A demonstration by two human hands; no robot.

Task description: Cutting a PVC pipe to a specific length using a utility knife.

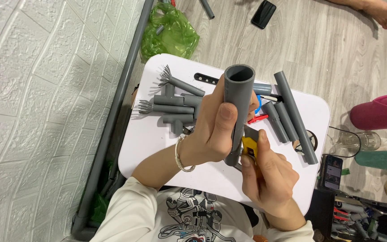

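**Hands gripping a grey pipe and a cutter**

The left hand (213, 127) is clasping an upright grey plastic pipe (237, 103) at mid-length; it is looking stiff, light and smooth. The right hand (267, 172) is closing around a yellow utility knife (249, 147) against its lower end, above the white table (157, 143).

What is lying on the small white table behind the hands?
On the white table: grey pipe pieces and frayed-end pipes. The left hand and held pipe cover the middle.

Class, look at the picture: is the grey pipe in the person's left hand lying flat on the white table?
No: the left hand holds the grey pipe up above the white table, its open end facing the camera.
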